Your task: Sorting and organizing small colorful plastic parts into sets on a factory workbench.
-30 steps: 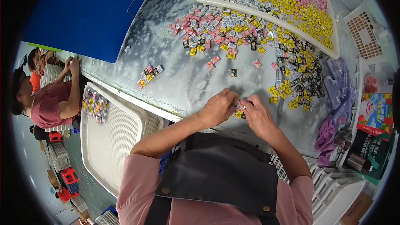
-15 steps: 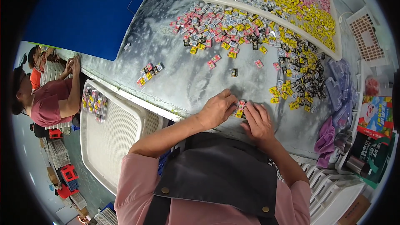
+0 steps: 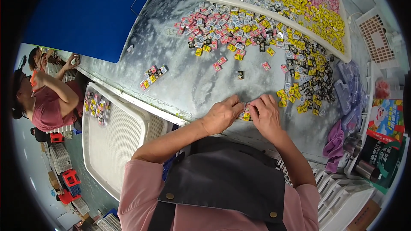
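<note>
Close to the table's near edge, a small clear pack of yellow and pink square pieces lies between my two hands, partly covered by fingers. My left hand is closed on its left side, thumb and forefinger at its far end. From the right, my right hand pinches the pack's far right corner; its fingertips are partly hidden. A single black piece lies just beyond the hands. To the left, a filled clear pack of mixed colours rests on the table. Loose yellow pieces lie right of my right hand.
Heaped small pieces spread before a white tray of sorted colours. A blue board covers the far left. Filled packs sit in a white mesh tray below the edge. Purple cloth lies right. A co-worker stands left.
My right hand's fingers have lifted and curled from lying along the pack to pinching its far corner. The left hand has hardly moved. The co-worker at left has raised an arm.
</note>
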{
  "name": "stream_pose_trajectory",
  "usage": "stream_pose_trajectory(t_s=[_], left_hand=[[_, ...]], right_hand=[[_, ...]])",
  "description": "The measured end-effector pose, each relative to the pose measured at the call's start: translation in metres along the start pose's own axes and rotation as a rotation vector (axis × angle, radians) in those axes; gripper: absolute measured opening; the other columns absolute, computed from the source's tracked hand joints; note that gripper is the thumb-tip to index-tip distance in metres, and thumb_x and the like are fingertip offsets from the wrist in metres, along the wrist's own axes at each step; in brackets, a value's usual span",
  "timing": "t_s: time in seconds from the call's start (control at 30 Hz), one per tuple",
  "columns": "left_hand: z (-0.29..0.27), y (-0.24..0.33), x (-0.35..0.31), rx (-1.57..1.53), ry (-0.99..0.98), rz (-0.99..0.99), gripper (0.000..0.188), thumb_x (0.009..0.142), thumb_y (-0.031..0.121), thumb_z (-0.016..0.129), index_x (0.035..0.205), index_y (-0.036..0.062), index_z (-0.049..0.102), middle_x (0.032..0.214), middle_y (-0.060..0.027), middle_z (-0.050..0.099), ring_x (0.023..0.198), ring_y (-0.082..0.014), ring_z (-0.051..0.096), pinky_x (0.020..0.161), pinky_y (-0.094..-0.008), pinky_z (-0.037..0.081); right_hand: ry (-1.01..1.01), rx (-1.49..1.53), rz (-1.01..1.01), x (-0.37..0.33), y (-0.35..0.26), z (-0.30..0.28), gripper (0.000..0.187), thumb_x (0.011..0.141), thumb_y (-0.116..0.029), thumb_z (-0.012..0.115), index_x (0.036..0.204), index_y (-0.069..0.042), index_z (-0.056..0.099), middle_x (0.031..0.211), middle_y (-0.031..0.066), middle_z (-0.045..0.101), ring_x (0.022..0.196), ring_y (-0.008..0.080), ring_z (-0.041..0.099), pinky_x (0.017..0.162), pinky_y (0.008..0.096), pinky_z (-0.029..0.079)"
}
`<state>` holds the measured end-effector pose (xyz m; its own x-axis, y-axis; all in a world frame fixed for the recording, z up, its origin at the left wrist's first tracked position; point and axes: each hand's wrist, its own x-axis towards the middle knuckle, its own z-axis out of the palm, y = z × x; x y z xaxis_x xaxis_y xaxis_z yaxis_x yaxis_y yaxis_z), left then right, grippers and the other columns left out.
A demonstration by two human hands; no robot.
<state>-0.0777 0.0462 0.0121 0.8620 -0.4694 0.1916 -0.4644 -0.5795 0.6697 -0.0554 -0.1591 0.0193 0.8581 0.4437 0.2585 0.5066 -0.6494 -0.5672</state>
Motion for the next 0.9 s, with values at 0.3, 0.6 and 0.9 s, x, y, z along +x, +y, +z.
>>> stream_pose_trajectory(t_s=[0.3, 0.6, 0.9], left_hand=[[0.001, -0.001, 0.001, 0.014, -0.005, 0.01, 0.015, 0.087, 0.005, 0.07, 0.101, 0.0022, 0.067, 0.097, -0.0106, 0.06, 0.079, -0.0299, 0.066, 0.066, -0.0389, 0.057], [-0.001, 0.001, 0.001, 0.049, -0.062, 0.012, 0.019, 0.086, 0.005, 0.07, 0.105, 0.003, 0.067, 0.098, -0.0116, 0.059, 0.08, -0.0307, 0.065, 0.066, -0.04, 0.056], [-0.003, 0.009, -0.004, 0.029, 0.014, 0.063, 0.029, 0.085, 0.008, 0.073, 0.112, 0.0005, 0.067, 0.101, -0.014, 0.058, 0.088, -0.0309, 0.065, 0.074, -0.0394, 0.056]], right_hand=[[-0.083, 0.022, -0.01, 0.004, 0.006, -0.003, 0.012, 0.083, -0.01, 0.071, 0.089, -0.006, 0.062, 0.089, 0.0112, 0.057, 0.087, 0.0329, 0.056, 0.077, 0.0456, 0.045], [0.004, 0.068, 0.014, -0.003, 0.005, 0.0, 0.012, 0.084, -0.006, 0.07, 0.094, -0.005, 0.063, 0.094, 0.0109, 0.059, 0.089, 0.033, 0.056, 0.079, 0.0449, 0.046], [-0.009, 0.062, -0.022, -0.032, -0.003, -0.014, 0.026, 0.082, -0.009, 0.074, 0.107, -0.004, 0.068, 0.114, 0.0148, 0.059, 0.098, 0.0341, 0.057, 0.086, 0.044, 0.047]])
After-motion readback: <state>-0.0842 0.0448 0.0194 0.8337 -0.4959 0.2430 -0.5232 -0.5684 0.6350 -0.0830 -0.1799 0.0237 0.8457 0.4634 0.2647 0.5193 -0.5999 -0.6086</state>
